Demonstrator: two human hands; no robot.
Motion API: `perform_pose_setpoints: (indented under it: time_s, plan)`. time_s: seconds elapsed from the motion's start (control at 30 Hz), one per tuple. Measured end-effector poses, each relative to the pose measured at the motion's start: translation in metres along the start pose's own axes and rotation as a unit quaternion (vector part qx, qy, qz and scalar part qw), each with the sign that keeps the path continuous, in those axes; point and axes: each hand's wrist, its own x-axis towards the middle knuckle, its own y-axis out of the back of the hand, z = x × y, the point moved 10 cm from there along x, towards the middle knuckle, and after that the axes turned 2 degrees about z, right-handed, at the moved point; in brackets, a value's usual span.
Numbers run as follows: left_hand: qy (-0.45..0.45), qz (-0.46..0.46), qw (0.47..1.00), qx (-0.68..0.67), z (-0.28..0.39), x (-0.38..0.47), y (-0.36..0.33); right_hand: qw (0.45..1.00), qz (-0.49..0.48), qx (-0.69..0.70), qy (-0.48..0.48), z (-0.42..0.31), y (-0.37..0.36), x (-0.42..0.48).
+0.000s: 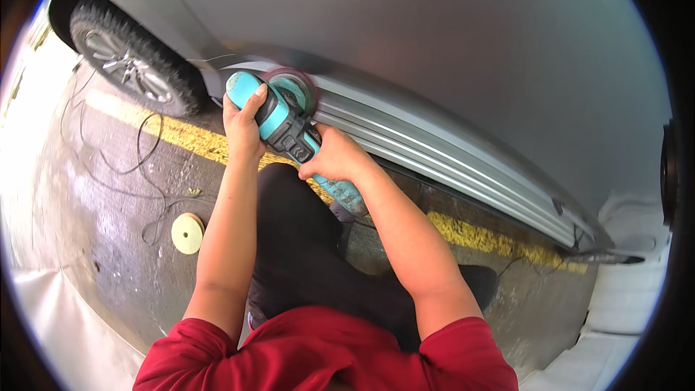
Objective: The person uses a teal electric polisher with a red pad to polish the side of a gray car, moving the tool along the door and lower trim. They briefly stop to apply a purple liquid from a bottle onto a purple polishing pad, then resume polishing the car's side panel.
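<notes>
A turquoise and black power polisher (274,119) is held in both my hands. My left hand (244,122) wraps around its head end, with the thumb lying over the top. Further back, my right hand (337,155) grips the handle. The polisher's round pad (304,84), with a reddish rim, is tilted against the lower side of a grey car (434,54), above the front end of the ribbed metal running board (412,133). The pad's working face is hidden from me.
A pale yellow foam pad (185,234) lies on the wet-looking concrete floor (119,250). Thin black cable (163,195) loops across the floor at left, near the car's wheel (130,62). A worn yellow line (184,136) runs beneath the car's side. White sheeting (70,326) borders the lower left.
</notes>
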Motion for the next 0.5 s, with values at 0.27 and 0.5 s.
perform_pose_setpoints:
  time_s: [0.27,0.5]
  plan:
    - [0.005,-0.075,0.996,0.038,-0.059,-0.081,-0.084,0.995,0.054,-0.039,-0.076,0.084,0.050,-0.092]
    - [0.069,-0.137,0.987,0.037,-0.118,-0.160,-0.174,0.978,0.133,-0.016,-0.157,0.155,0.101,-0.189]
